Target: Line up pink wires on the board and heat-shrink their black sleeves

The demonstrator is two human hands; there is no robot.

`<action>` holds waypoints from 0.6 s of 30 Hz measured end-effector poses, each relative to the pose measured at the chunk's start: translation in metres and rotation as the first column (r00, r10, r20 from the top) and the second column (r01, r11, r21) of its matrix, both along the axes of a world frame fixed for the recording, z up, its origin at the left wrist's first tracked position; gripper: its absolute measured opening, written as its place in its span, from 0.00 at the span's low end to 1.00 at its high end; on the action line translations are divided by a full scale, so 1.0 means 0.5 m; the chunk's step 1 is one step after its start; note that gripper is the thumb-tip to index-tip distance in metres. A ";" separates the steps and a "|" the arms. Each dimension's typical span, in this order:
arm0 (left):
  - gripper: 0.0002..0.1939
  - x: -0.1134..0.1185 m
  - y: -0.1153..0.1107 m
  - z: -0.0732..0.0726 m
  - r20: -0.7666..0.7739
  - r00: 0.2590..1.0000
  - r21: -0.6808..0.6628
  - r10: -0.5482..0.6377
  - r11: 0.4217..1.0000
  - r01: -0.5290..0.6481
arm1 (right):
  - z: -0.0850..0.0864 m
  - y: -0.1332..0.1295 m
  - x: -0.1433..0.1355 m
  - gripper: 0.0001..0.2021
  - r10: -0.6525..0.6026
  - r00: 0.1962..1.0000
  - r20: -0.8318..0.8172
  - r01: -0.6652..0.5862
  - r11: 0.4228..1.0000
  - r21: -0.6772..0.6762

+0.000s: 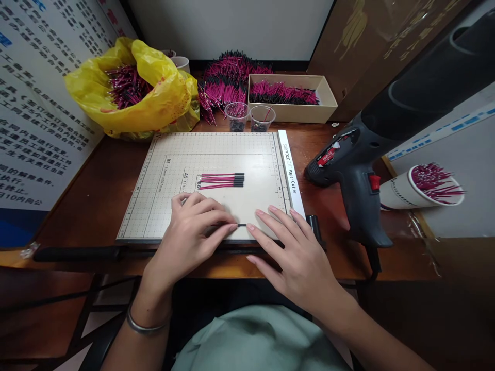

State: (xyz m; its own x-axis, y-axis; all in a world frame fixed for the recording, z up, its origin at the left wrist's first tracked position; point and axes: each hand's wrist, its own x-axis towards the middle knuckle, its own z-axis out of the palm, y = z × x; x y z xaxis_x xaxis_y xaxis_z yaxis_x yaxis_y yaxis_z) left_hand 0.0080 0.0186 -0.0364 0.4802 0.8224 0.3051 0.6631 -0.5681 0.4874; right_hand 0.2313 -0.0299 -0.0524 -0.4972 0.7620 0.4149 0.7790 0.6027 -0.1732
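Lying flat on the board (255,203), a dark tube (242,224) is pinched by the left hand (189,226), seemingly for steadiness; the right hand (296,255) is held spread at its end, near aligned wires (238,180).

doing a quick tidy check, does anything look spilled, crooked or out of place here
One untidy spot: beside the yellow bag, some pink wires stray loosely from the heap onto the table. Nothing looks clearly spilled or damaged.
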 end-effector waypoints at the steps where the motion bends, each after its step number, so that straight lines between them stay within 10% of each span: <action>1: 0.09 0.000 0.000 0.000 -0.001 1.000 -0.003 0.001 1.000 -0.001 | 0.000 0.000 0.000 0.17 -0.002 1.000 0.000 0.002 1.000 -0.002; 18: 0.07 0.002 -0.002 0.004 0.002 1.000 -0.021 -0.005 1.000 0.005 | 0.014 -0.015 0.011 0.17 -0.036 0.998 -0.058 0.033 0.997 -0.064</action>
State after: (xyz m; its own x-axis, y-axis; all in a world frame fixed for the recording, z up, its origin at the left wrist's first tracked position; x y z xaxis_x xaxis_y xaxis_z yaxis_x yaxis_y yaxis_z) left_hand 0.0088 0.0175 -0.0343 0.4840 0.8261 0.2886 0.6592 -0.5611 0.5006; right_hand 0.2370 -0.0372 -0.0455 -0.4461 0.8036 0.3939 0.7863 0.5621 -0.2563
